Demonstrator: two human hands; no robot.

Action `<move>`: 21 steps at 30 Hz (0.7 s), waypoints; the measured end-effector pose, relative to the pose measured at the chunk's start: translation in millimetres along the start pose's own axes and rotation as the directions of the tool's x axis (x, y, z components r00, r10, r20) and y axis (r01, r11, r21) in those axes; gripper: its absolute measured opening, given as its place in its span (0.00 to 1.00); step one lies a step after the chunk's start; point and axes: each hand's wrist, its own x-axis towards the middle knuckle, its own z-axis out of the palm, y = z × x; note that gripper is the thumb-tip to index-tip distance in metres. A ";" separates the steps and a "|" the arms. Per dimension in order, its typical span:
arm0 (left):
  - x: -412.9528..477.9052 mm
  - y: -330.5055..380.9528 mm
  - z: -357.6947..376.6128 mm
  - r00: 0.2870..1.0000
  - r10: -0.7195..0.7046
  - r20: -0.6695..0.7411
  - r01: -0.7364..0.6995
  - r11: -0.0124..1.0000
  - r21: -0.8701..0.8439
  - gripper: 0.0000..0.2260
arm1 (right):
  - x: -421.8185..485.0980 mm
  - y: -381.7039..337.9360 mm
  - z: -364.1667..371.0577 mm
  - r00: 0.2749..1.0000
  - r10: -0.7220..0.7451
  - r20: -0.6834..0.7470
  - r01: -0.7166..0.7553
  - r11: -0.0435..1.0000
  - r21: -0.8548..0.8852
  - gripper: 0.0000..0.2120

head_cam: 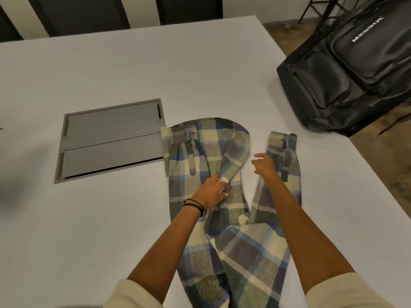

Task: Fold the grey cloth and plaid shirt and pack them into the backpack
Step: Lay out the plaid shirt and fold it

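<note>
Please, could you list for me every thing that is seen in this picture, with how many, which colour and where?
plaid shirt: one, green, blue and cream, spread on the table before the person
backpack: one, black, at the table's right edge
table: one, light grey, under the shirt
cable hatch: one, grey, set into the table left of the shirt
left hand: one, grips a fold at the shirt's middle
right hand: one, fingers relaxed, by the right sleeve, holds nothing

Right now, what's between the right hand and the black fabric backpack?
Head view: a cuffed sleeve of the blue-green plaid flannel shirt, then bare white tabletop.
</note>
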 end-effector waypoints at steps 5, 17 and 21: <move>11.5 -0.9 0.7 0.999 0.036 0.030 -0.039 0.992 0.123 0.18 | 21.9 -9.5 15.0 0.995 0.098 0.032 -0.103 0.975 0.195 0.19; 31.2 -3.8 13.2 0.991 0.136 0.010 -0.134 0.951 0.279 0.23 | 58.7 -30.7 37.1 0.997 0.069 0.033 -0.076 0.897 0.435 0.16; 36.3 -8.1 11.1 0.994 0.109 0.023 -0.111 0.952 0.284 0.26 | 65.7 -42.8 41.9 1.000 -0.031 -0.001 0.029 0.917 0.397 0.19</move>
